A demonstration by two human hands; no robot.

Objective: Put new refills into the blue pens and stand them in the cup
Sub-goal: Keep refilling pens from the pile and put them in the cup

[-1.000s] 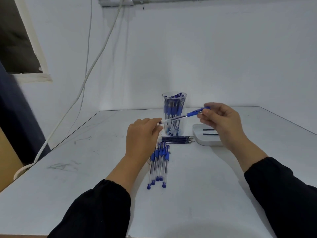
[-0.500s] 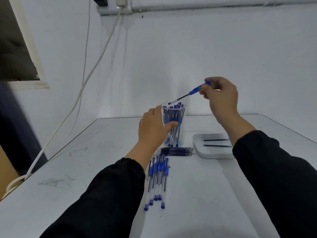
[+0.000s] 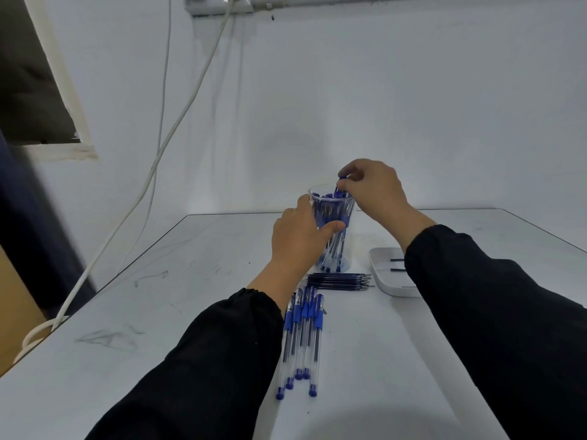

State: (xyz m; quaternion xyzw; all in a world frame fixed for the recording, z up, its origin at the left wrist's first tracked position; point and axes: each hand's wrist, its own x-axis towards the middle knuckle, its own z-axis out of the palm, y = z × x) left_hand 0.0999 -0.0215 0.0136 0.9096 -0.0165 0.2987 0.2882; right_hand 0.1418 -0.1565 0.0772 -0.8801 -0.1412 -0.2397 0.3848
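A clear plastic cup (image 3: 344, 211) stands on the white table, full of several blue pens. My left hand (image 3: 298, 239) grips the cup's side, thumb across its front. My right hand (image 3: 371, 185) is over the rim and pinches the blue cap end of a pen (image 3: 340, 185) that stands in the cup; its lower part is lost among the others. Several blue pens (image 3: 301, 338) lie in a row on the table in front of the cup. A bundle of dark refills (image 3: 340, 280) lies between those pens and the cup.
A white tray (image 3: 386, 282) with two dark refills (image 3: 397, 264) sits right of the cup, partly behind my right sleeve. White cables (image 3: 149, 173) hang down the wall at the left from a socket strip. The table's (image 3: 190, 312) left edge runs diagonally.
My right hand came down from above the cup and lowered the pen into it. My left hand moved from the pen's tip to the cup and stays gripping its side.
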